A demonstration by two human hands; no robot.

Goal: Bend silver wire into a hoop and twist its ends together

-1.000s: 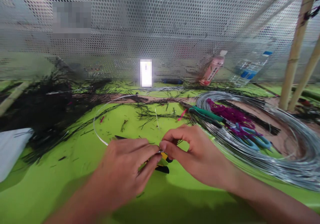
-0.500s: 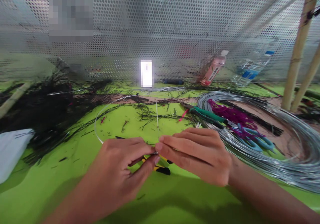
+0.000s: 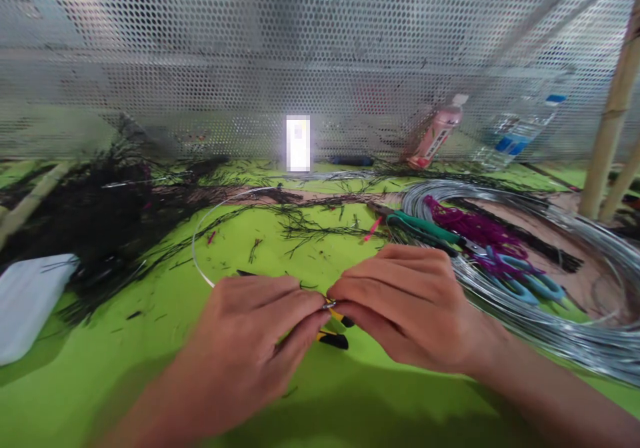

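Both hands meet at the middle, close above the green surface. My left hand [image 3: 260,335] pinches a silver wire [image 3: 194,243], which loops out behind it to the left and back. At the fingertips a short, shiny twisted-looking bit of that wire shows. My right hand [image 3: 407,308] has its thumb and fingers closed on the same spot, touching the left fingertips. Beneath the hands lies a tool with yellow and black handles [image 3: 334,339], mostly covered, perhaps pliers.
To the right, a big coil of silver wire [image 3: 550,341] bears green-handled pliers [image 3: 425,227], blue-handled scissors [image 3: 517,291] and purple string [image 3: 465,228]. Dark bristly strands [image 3: 110,215] heap up at left beside a white box [image 3: 35,301]. Two bottles [image 3: 437,135] lean against the perforated metal panel [image 3: 225,55].
The wire end that stood up between my hands no longer shows there. My right fingers have come down and closed at the left fingertips. The view has shifted slightly left.
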